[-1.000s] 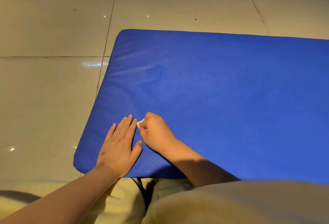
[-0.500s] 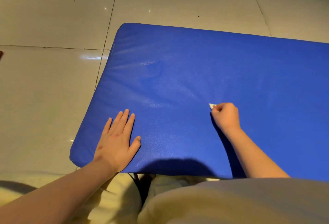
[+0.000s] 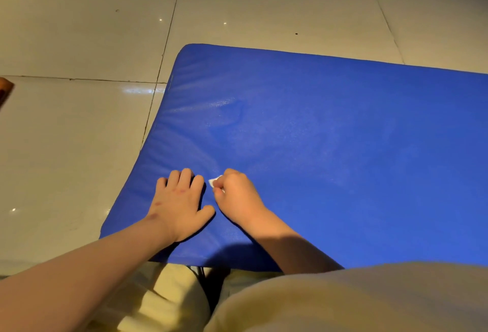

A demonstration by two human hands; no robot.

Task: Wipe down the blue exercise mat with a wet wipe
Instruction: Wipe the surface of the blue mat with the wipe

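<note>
Here, blue mat point(image 3: 343, 160) — glossy, creased.

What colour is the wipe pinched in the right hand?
White: a small crumpled wet wipe, seen in the head view.

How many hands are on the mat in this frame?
2. The left hand rests on the blue mat near its near-left corner; the right hand, just beside it, pinches a small white wipe against the mat.

Glossy pale floor tiles point(image 3: 79, 147), dark grout lines point(image 3: 167, 41), brown object point(image 3: 5, 88) — left edge
</note>
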